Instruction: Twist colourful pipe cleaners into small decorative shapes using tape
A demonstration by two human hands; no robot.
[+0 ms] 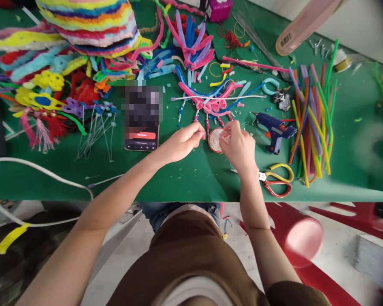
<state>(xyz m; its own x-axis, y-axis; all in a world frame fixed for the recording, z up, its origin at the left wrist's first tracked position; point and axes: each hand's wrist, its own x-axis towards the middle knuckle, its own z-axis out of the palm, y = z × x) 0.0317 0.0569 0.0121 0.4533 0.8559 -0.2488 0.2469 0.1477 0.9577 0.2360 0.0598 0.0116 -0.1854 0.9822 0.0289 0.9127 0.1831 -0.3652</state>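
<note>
My left hand (187, 142) is closed in a pinch above the green table, just below a pink and blue pipe-cleaner piece (210, 97) with hanging beaded strands. At its fingertips shows a tiny pinkish bit, too small to name. My right hand (241, 146) is closed too, its fingertips over a round red-rimmed dish of small pale beads (214, 141). What its fingers pinch is hidden. A white beaded strand (218, 97) lies straight across the pipe-cleaner piece. Beneath my right wrist lie scissors (278, 180) with one yellow and one red handle.
A blue glue gun (276, 127) and a bundle of coloured pipe cleaners (315, 123) lie at the right. Left of my hands is a phone (142, 123). Further left are a striped fuzzy roll (92, 25) and finished flowers (40, 93). A white cable (47, 170) loops over the table edge.
</note>
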